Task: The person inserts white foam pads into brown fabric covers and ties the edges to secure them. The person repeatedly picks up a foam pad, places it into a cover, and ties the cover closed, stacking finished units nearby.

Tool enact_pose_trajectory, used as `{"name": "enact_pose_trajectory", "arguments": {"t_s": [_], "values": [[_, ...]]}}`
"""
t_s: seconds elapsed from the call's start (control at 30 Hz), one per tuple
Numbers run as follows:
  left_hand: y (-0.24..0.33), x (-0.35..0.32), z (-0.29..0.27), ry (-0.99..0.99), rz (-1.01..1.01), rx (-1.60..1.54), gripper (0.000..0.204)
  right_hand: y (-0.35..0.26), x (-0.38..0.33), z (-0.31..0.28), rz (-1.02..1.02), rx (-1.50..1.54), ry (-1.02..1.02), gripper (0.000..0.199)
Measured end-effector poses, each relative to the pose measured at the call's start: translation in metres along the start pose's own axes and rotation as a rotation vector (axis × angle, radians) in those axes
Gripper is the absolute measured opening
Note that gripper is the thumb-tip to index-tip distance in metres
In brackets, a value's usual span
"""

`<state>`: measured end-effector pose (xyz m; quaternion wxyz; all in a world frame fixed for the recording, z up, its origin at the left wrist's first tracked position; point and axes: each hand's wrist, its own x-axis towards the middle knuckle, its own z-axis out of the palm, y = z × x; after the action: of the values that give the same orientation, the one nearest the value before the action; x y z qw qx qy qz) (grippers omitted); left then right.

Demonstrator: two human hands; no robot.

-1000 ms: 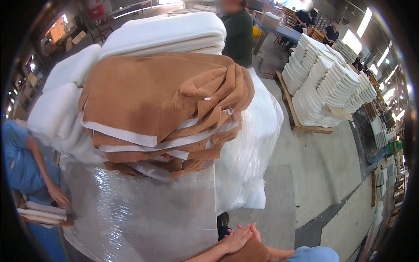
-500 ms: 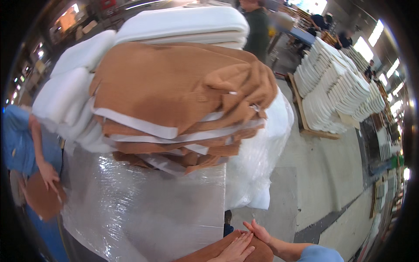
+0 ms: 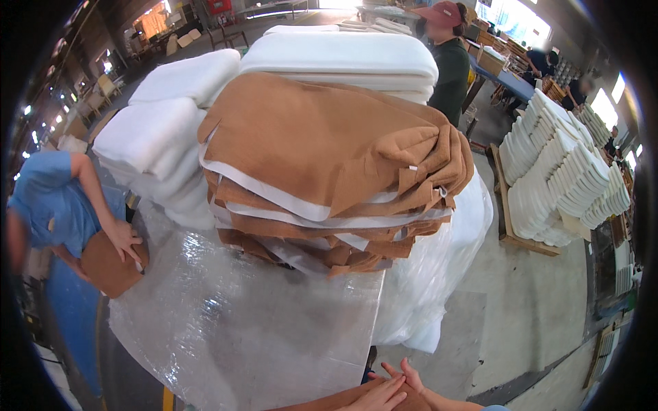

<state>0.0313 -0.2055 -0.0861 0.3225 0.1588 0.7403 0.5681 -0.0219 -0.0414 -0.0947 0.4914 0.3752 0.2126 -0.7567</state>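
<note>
Both of the person's hands sit at the very bottom edge of the view, laid on a brown fabric piece [image 3: 343,401] of which only a thin strip shows. The left hand [image 3: 377,396] lies flat on it, fingers together and stretched out, gripping nothing that can be seen. The right hand [image 3: 410,378] rests just beside it and partly over it, fingers spread and pointing away from the body; it seems to press on the same brown piece rather than clutch it, though the frame cuts off too much to be sure.

Directly ahead of the hands stands a bundle wrapped in clear plastic film [image 3: 240,329], its glossy top reaching nearly to the fingertips. Farther ahead, on that wrapped surface, rests a tall stack of brown covers with white lining [image 3: 329,171], folded and sagging over the near edge. On top of the stack and to its left lie thick white foam cushions [image 3: 343,55]. Ahead and to the right of the hands a white plastic-bagged bundle [image 3: 439,274] hangs down toward the concrete floor [image 3: 548,308].

Far left of the hands a co-worker in a blue shirt [image 3: 48,205] holds a brown pad [image 3: 106,264] against the wrapped bundle. Beyond the stack stands another person in a dark green shirt [image 3: 452,75]. Well off to the right, rows of white cushions are stacked on a wooden pallet [image 3: 562,185]
</note>
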Motion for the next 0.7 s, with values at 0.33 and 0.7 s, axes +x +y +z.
{"name": "enact_pose_trajectory", "arguments": {"t_s": [0.33,0.7], "values": [[0.034,0.009,-0.033,0.061,-0.029,0.083,0.048,0.022,-0.012,-0.044,-0.46,0.161,0.136,0.099],[0.009,0.022,0.0,0.022,-0.029,-0.009,0.051,0.037,-0.022,-0.01,-0.367,0.274,0.005,0.093]]}}
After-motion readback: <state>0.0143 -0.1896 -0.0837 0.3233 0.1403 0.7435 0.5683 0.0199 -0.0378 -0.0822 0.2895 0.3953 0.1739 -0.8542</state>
